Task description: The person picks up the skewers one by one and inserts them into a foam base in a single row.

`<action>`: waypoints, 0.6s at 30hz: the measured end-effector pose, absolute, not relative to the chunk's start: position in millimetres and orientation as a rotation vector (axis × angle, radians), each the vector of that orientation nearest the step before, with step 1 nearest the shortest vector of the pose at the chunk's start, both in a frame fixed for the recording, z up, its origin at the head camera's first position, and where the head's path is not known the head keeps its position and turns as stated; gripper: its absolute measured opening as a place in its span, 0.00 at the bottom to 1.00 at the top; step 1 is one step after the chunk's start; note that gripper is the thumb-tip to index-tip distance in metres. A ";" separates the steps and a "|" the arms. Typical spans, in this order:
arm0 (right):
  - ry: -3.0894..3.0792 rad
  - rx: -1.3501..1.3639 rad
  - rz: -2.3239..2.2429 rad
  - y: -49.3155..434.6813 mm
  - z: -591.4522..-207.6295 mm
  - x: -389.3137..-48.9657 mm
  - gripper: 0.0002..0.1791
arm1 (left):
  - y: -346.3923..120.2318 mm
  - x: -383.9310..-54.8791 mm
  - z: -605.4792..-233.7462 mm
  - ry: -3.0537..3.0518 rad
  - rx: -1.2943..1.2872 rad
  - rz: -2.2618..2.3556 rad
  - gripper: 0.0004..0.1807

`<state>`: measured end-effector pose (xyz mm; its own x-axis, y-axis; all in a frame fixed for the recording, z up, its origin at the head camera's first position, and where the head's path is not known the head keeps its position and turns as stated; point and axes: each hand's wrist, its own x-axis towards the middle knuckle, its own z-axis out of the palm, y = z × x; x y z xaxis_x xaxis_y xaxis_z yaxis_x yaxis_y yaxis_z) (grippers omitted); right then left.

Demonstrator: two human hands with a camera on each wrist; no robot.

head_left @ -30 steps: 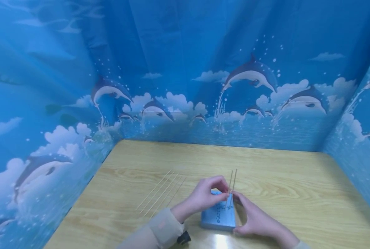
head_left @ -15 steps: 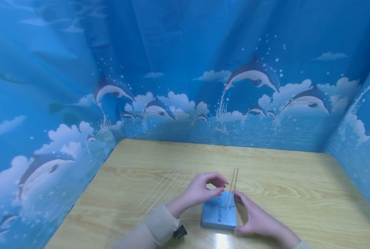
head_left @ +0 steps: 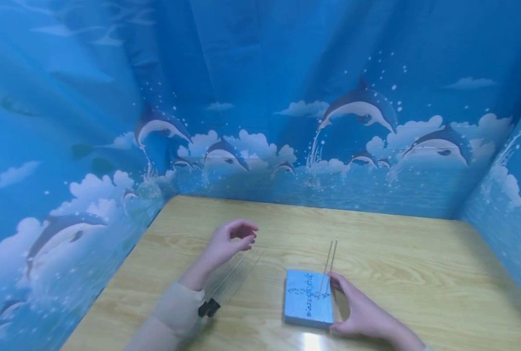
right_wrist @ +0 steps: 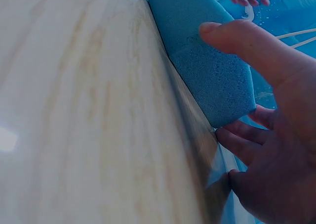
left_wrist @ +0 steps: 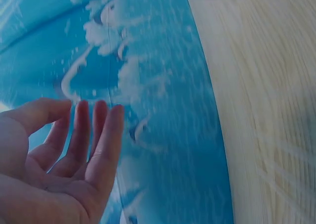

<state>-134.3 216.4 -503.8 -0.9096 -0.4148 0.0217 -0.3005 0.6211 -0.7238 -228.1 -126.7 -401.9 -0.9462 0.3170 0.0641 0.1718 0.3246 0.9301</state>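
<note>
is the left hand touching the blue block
Apart: the head view shows a stretch of tabletop between the left hand and the blue block.

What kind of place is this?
Likely a curtained work booth: blue dolphin-print sheeting hangs around a pale wood-grain table, where a light-blue foam block holds two thin tan sticks.

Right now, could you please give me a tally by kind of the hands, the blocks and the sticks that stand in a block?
Hands: 2 (left hand, right hand)
Blue block: 1
Sticks standing in the block: 2
Total: 5
</note>
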 end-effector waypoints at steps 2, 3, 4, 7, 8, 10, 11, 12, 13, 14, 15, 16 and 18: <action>2.695 -0.596 -1.162 216.6 -503.6 -134.1 0.65 | -138.9 -231.4 -402.3 2.486 0.443 1.652 0.13; 2.697 -0.595 -1.161 216.6 -503.5 -134.1 0.65 | -144.8 -233.2 -402.3 2.499 0.432 1.636 0.13; 2.698 -0.599 -1.161 216.6 -503.2 -134.1 0.65 | -151.0 -234.8 -402.6 2.512 0.417 1.621 0.13; 2.698 -0.615 -1.163 216.5 -503.3 -134.1 0.65 | -168.9 -240.8 -403.7 2.497 0.371 1.590 0.15; 2.699 -0.621 -1.164 216.6 -503.4 -134.1 0.65 | -174.2 -242.8 -404.2 2.476 0.352 1.586 0.16; 2.701 -0.631 -1.166 216.8 -503.9 -134.0 0.64 | -183.9 -247.4 -406.6 2.407 0.324 1.578 0.18; 2.703 -0.631 -1.168 217.0 -504.3 -133.8 0.64 | -187.8 -249.3 -407.9 2.366 0.311 1.567 0.19; 2.707 -0.629 -1.166 217.3 -504.6 -133.7 0.64 | -191.3 -251.2 -409.9 2.331 0.302 1.542 0.20; 2.709 -0.625 -1.166 217.5 -504.8 -133.4 0.65 | -194.3 -252.7 -412.3 2.291 0.289 1.518 0.21; 2.712 -0.622 -1.165 217.7 -505.0 -133.2 0.65 | -197.0 -254.1 -414.9 2.252 0.276 1.491 0.22; 2.712 -0.618 -1.166 217.9 -505.1 -133.0 0.65 | -199.6 -255.3 -418.0 2.217 0.265 1.467 0.23; 2.712 -0.618 -1.167 217.9 -505.3 -133.0 0.65 | -201.9 -256.2 -421.3 2.193 0.251 1.444 0.23; 2.706 -0.620 -1.169 217.6 -505.3 -133.0 0.65 | -206.4 -257.8 -428.7 2.168 0.228 1.404 0.24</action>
<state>-133.0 217.6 -505.3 -0.9072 -0.4185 0.0430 -0.3182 0.6158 -0.7208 -257.8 -206.4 -428.7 -0.8388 0.4186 -0.3480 -0.1462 0.4426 0.8847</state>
